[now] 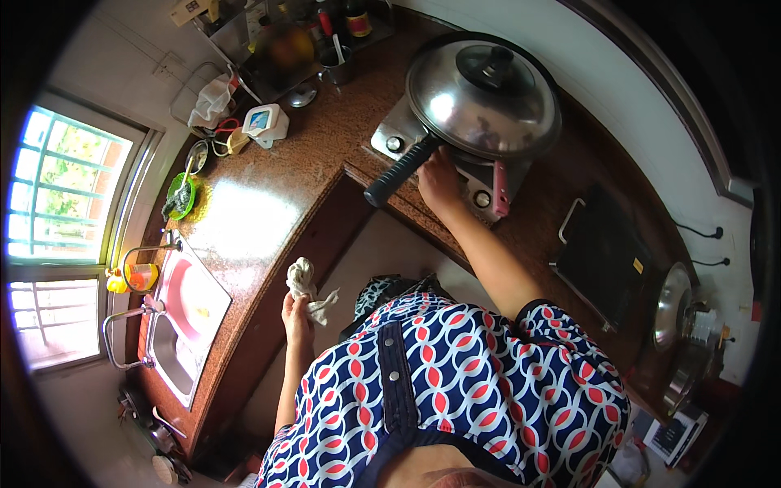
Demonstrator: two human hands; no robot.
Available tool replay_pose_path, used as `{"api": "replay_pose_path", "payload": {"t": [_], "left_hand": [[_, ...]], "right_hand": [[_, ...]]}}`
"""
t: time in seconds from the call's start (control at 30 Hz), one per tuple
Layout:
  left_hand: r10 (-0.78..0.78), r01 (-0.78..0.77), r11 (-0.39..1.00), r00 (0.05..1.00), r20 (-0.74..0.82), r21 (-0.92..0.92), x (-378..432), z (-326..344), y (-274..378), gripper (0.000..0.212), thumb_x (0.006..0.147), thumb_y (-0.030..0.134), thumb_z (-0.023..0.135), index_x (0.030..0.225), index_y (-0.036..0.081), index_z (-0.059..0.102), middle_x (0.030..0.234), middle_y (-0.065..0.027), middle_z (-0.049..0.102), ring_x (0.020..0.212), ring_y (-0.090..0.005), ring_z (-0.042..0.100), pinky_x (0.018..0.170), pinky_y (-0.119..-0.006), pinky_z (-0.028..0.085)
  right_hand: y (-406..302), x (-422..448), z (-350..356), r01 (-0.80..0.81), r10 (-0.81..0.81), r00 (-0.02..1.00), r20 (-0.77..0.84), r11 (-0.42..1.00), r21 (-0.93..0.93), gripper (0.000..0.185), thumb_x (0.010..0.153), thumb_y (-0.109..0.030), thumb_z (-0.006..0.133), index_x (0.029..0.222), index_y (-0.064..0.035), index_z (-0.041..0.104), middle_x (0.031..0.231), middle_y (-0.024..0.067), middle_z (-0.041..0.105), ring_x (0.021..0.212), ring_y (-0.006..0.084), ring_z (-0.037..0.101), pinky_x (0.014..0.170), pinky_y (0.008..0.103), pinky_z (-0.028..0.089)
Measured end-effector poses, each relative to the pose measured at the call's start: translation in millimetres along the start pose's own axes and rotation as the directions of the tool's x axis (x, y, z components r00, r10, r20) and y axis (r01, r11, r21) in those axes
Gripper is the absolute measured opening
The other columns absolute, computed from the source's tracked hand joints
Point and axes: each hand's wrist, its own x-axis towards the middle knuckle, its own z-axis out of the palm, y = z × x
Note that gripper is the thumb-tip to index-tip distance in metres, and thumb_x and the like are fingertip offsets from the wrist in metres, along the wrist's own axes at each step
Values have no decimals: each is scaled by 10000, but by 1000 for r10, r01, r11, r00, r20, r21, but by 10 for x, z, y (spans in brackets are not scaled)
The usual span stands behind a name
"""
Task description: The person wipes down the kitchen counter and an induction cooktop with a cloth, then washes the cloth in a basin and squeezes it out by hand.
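Note:
My left hand (298, 317) is raised beside the counter's front edge and grips a bunched white cloth (301, 277), one end hanging loose. In front of me a gas stove (470, 183) carries a wok covered by a domed steel lid (427, 91) with a dark knob. A long black handle (406, 168) points from the wok toward me. My right hand (440, 183) reaches in at the stove's front, between that handle and a pink handle (500, 189). Its fingertips are partly hidden under the pan's edge, so what they touch cannot be told.
Left of me is a sink (165, 351) holding a pink basin (189, 293), with a faucet (125, 320) beside it. A green bowl with a scrubber (180, 201) and a white plastic box (265, 125) stand on the counter. To the right lies a black glass-topped appliance (601, 256).

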Motion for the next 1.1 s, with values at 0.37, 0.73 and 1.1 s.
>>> {"api": "replay_pose_path", "payload": {"t": [0.37, 0.73, 1.1], "left_hand": [[22, -27, 998, 994, 110, 51, 51, 440, 268, 306, 883, 42, 536, 1188, 19, 543, 1028, -89, 648, 861, -180, 630, 745, -333, 549], [99, -125, 982, 979, 178, 140, 527, 310, 516, 300, 862, -13, 542, 1159, 26, 557, 974, -74, 656, 839, -156, 627, 739, -270, 512], [33, -67, 989, 970, 241, 133, 593, 326, 375, 315, 885, -1, 532, 1198, 21, 557, 1046, -78, 656, 933, -165, 627, 816, -282, 503]], "right_hand": [[347, 95, -80, -208, 355, 897, -262, 864, 458, 321, 939, -63, 485, 1240, 33, 542, 1300, 195, 531, 1142, 347, 547, 1001, 391, 424], [-83, 17, 38, 9, -8, 1000, 10, 998, -64, 176, 812, -112, 579, 955, -58, 666, 1105, 61, 607, 1144, 235, 502, 989, 425, 353], [213, -610, -42, 81, -72, 960, -272, 996, 23, 302, 846, -151, 576, 1111, -12, 615, 1227, 80, 544, 1187, 245, 494, 1002, 386, 400]]}}
